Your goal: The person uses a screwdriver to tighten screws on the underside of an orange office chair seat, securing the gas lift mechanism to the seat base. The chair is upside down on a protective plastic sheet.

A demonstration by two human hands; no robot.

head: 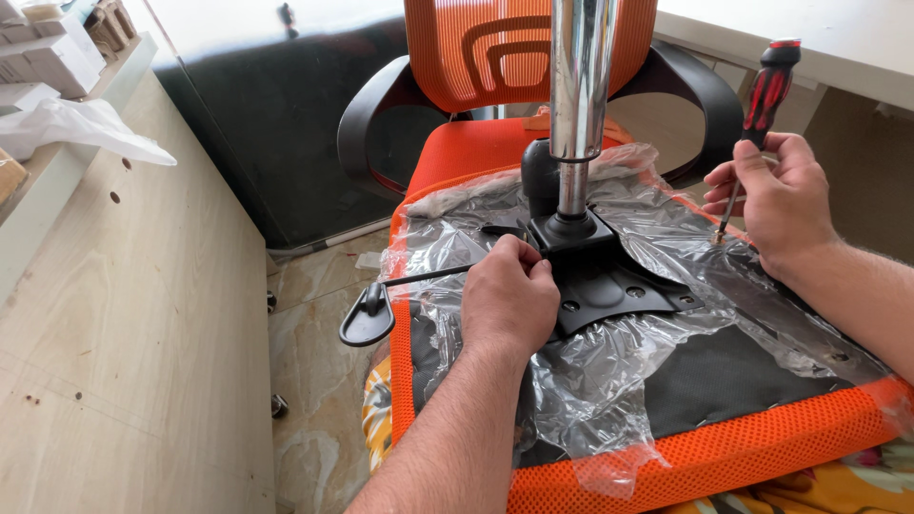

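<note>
Upturned orange seat (762,447) lies in front, underside up, under clear plastic wrap (609,381); second orange chair (495,57) stands behind. Chrome gas column (579,76) rises from black mechanism plate (609,281) at seat middle. Left hand (509,295) closed on plate edge, beside black lever (381,305). Right hand (776,195) grips red-black screwdriver (762,105), tip down on plastic at seat right side

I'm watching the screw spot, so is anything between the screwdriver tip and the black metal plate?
Yes. Crinkled clear plastic wrap lies over the upturned seat around the black metal plate, and the red-and-black screwdriver in the right hand has its tip on that wrap.
</note>
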